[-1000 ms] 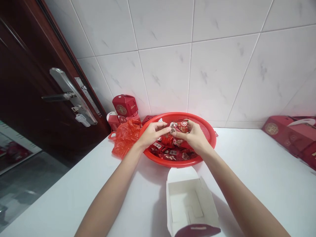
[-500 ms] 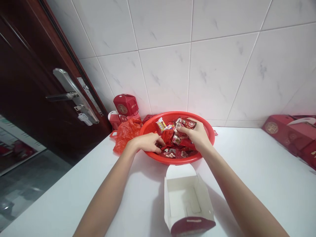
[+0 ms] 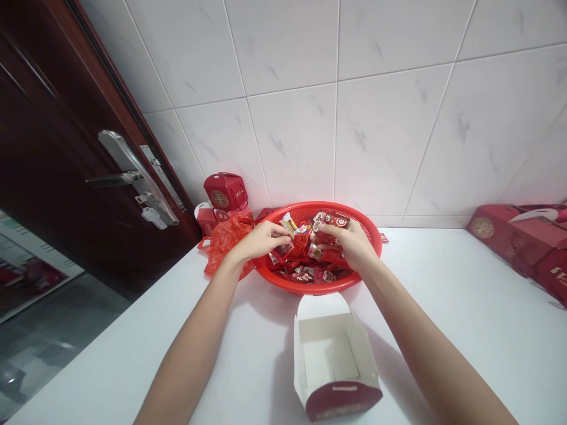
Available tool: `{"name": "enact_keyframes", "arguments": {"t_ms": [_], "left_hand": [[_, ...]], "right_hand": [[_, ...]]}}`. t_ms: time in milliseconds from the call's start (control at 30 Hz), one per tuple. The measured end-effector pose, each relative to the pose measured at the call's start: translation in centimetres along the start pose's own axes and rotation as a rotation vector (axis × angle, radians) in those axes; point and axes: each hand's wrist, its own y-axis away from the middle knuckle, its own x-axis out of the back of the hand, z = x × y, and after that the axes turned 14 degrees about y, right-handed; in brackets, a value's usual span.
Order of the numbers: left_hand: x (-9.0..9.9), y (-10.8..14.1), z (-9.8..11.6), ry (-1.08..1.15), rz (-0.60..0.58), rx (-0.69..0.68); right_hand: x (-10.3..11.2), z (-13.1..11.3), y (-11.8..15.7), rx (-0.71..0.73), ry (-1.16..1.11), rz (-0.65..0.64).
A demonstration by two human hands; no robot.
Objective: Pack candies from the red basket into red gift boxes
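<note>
One tiled wall (image 3: 292,141) stands behind one white bench (image 3: 425,265), with one dark red door (image 3: 53,118) at the left; wall, bench and door all run out of view. At the right, red boxes (image 3: 509,236) overlap and are cut off by the edge, so their number is unclear.

One red basket (image 3: 310,288) sits on the bench near the wall, holding many wrapped packets (image 3: 303,274), too overlapped to count. One open box (image 3: 332,354), white inside with a dark red front, stands before it; nothing shows on its visible floor. Left of the basket lies one crumpled red bag (image 3: 224,245), partly hiding a stack of at least three small red boxes (image 3: 224,192).

Two hands are over the basket. The right hand (image 3: 358,248) grips a red packet with pale lettering (image 3: 330,229). The left hand (image 3: 262,240) has its thumb and fingertips pinched on a small dark red packet (image 3: 284,251), mostly covered by the fingers. Behind it, in the basket, one yellow-and-white packet (image 3: 289,222) shows; its print is too small to read.
</note>
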Motion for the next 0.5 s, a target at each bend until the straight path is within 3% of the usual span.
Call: {"name": "enact_keyframes", "arguments": {"t_ms": [367,500], "left_hand": [[-0.84,0.01,0.70,0.185,0.088,-0.004],[-0.99,-0.15,0.43,0.185,0.127,-0.082]], "right_hand": [[0.11,0.06,-0.15,-0.019,-0.044,-0.055],[0.10,-0.02,-0.08,-0.021,-0.038,-0.076]]}}
